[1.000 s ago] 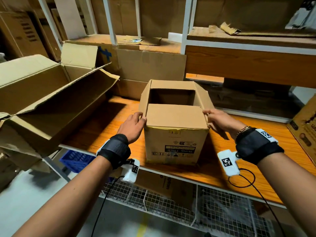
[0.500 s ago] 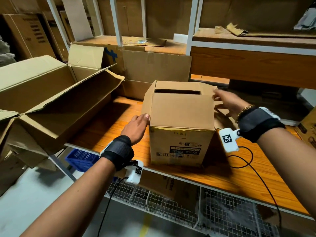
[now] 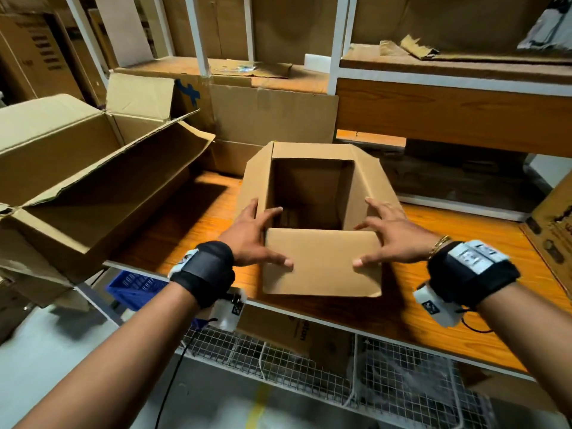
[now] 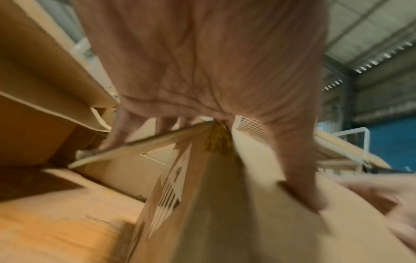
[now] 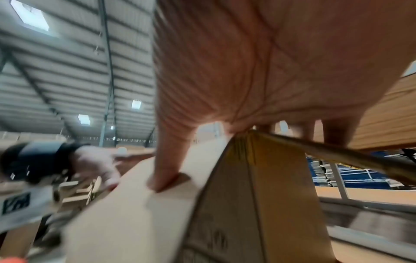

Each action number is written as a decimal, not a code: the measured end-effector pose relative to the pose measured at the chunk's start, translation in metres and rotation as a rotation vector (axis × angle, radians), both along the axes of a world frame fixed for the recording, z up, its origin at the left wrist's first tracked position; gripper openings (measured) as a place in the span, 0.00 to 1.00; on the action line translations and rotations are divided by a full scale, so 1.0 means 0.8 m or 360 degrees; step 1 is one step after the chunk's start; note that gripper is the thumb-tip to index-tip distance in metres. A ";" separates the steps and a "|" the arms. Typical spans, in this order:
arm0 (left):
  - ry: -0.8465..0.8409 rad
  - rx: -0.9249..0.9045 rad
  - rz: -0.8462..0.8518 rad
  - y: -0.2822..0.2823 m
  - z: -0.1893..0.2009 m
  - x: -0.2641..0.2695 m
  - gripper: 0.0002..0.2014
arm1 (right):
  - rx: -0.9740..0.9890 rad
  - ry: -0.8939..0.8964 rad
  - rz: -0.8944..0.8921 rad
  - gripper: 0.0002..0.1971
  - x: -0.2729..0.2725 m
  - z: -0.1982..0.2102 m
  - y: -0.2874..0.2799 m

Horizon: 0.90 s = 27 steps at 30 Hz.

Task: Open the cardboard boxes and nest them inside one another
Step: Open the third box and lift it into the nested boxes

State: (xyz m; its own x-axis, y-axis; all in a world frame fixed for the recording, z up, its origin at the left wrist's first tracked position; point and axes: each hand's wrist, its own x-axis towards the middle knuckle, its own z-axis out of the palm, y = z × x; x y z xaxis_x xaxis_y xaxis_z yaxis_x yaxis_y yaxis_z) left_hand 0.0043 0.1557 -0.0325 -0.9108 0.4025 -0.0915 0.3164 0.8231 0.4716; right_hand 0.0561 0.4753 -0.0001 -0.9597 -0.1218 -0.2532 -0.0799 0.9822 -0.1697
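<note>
A small cardboard box stands on the wooden shelf in front of me, its top open and all its flaps splayed outward. My left hand straddles its near left corner: the thumb presses on the near flap and the fingers lie spread on the left flap and over the opening. My right hand mirrors it at the near right corner, thumb on the near flap, fingers on the right flap. A large open cardboard box lies to the left, its mouth facing the small box.
Flat cardboard sheets lean against the back of the shelf. An upper shelf board overhangs at the right. Another printed carton stands at the far right. Below the shelf are a wire basket and a blue crate.
The near flap, which covered the top, now hangs folded outward. My right hand came back from the far right flap to the near right corner; the left hand moved up onto the left corner.
</note>
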 end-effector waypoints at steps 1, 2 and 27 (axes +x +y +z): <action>0.0151 -0.0065 0.0032 0.006 -0.006 0.000 0.53 | 0.0013 0.0156 -0.0010 0.41 0.002 -0.011 -0.005; 0.0287 -0.0115 0.0078 0.009 -0.011 0.000 0.46 | 0.0020 0.0299 -0.0037 0.37 0.004 -0.019 -0.009; 0.0355 -0.0371 -0.0348 0.069 0.016 0.044 0.44 | 0.0103 0.0234 -0.0005 0.22 -0.055 0.016 -0.003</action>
State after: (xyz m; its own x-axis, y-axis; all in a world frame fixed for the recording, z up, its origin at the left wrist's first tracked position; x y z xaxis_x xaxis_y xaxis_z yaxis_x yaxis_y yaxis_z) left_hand 0.0398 0.2106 -0.0195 -0.8138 0.5809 -0.0127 0.5697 0.8020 0.1797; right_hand 0.0125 0.4725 0.0130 -0.9874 -0.1069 -0.1170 -0.0963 0.9910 -0.0924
